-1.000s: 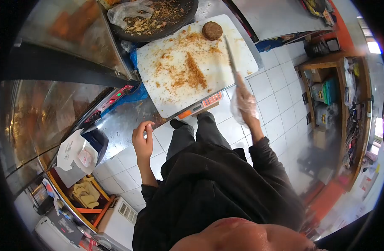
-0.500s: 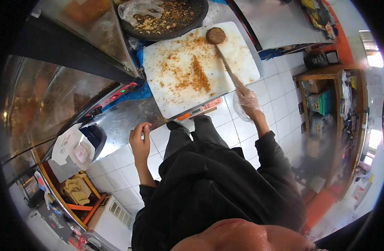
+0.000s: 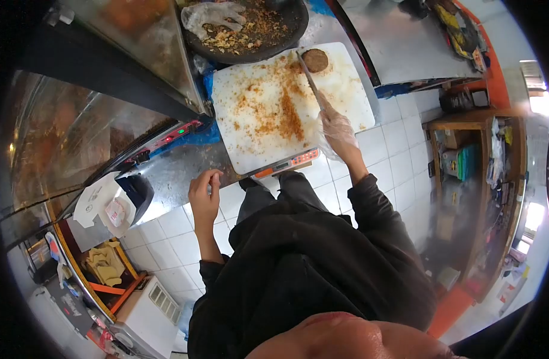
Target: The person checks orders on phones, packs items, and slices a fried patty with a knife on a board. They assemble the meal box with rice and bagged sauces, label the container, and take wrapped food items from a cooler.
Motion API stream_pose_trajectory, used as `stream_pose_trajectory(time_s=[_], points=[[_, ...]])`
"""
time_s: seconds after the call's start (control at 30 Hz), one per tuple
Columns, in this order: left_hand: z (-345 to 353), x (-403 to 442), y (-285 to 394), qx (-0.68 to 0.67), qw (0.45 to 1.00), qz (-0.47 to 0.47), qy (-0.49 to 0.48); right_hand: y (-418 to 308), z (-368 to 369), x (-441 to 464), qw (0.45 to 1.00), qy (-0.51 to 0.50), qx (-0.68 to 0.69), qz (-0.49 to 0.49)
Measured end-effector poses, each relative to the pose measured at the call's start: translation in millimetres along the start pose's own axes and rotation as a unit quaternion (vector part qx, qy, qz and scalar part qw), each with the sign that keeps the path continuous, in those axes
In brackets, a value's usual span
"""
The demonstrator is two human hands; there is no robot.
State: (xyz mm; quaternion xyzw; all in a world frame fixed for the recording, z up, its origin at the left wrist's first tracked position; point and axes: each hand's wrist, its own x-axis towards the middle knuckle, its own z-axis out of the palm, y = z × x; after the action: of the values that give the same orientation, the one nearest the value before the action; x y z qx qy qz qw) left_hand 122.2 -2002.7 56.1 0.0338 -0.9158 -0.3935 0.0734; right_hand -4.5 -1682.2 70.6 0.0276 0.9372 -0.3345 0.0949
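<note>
My right hand (image 3: 335, 127), in a clear plastic glove, is closed round the handle of a long knife (image 3: 311, 79). The blade reaches over a white cutting board (image 3: 352, 96), its tip just left of a round brown patty (image 3: 315, 60). Brown crumbs (image 3: 289, 116) are scattered across the board's middle and left. My bare left hand (image 3: 205, 186) hangs near the metal counter's edge, fingers loosely bent and thumb apart, with nothing visible in it.
Behind the board stands a dark pan (image 3: 250, 48) of chopped bits with a plastic glove (image 3: 211, 17) in it. A scale's orange keypad (image 3: 304, 158) shows at the board's front. At left are a glass-fronted appliance (image 3: 77, 137) and an open white carton (image 3: 98, 206).
My right hand has moved left, and the knife has swung from the patty's lower edge to its left side. My left hand stays almost where it was.
</note>
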Motion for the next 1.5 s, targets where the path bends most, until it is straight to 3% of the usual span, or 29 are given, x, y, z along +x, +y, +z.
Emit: stream_pose_trajectory(time_s=[0.07,0.13,0.27,0.3,0.47,0.6,0.67,0.87,0.93,1.07,1.13,1.2,1.27,1.33,1.4,1.47,1.5], points=[[0,0,-1,-0.004,1.0,-0.008,0.01,7,-1,-1,1.0,0.015,-0.004,-0.016],[1,-2,-3,-0.009,1.0,-0.02,0.015,14,-7,-10,0.998,0.029,-0.033,0.037],[6,-3,-9,-0.014,1.0,-0.024,0.009,30,-14,-10,0.997,0.048,-0.052,0.015],[6,-3,-10,-0.019,1.0,-0.019,0.01,28,-15,-6,0.994,0.028,-0.091,0.054],[5,-2,-7,-0.017,0.999,-0.016,0.022,30,14,4,0.991,-0.015,-0.125,0.053],[3,-5,-8,-0.014,0.999,0.002,0.034,19,11,-7,0.994,-0.049,-0.098,-0.008],[-1,-8,-7,-0.01,0.999,-0.011,0.03,36,8,1,0.994,0.009,-0.093,0.061],[0,-13,-10,-0.011,0.999,-0.033,0.021,32,-5,-2,0.998,-0.011,-0.053,0.024],[1,-12,-10,-0.013,0.999,-0.029,0.017,31,-7,4,0.991,-0.031,-0.12,0.044],[0,-11,-4,-0.01,1.0,-0.007,0.018,50,11,36,0.996,0.038,-0.077,0.027],[0,-10,-3,-0.013,1.0,-0.007,0.015,33,10,32,0.995,0.013,-0.093,0.03],[1,-12,-4,0.006,1.0,-0.016,0.007,23,8,26,0.991,-0.063,-0.114,-0.032],[0,-13,-3,0.006,1.0,-0.013,0.014,21,2,27,0.991,-0.06,-0.111,-0.038],[-1,-17,-4,0.008,1.0,-0.017,0.023,31,-1,33,0.997,0.01,-0.071,0.01],[0,-21,-10,0.0,0.999,-0.032,0.014,37,7,28,0.998,0.028,-0.047,-0.024],[2,-20,-11,0.0,0.999,-0.03,0.013,38,15,23,0.992,-0.056,-0.113,0.008],[2,-22,-11,0.001,0.999,-0.031,0.008,32,15,16,0.993,-0.057,-0.103,-0.028]])
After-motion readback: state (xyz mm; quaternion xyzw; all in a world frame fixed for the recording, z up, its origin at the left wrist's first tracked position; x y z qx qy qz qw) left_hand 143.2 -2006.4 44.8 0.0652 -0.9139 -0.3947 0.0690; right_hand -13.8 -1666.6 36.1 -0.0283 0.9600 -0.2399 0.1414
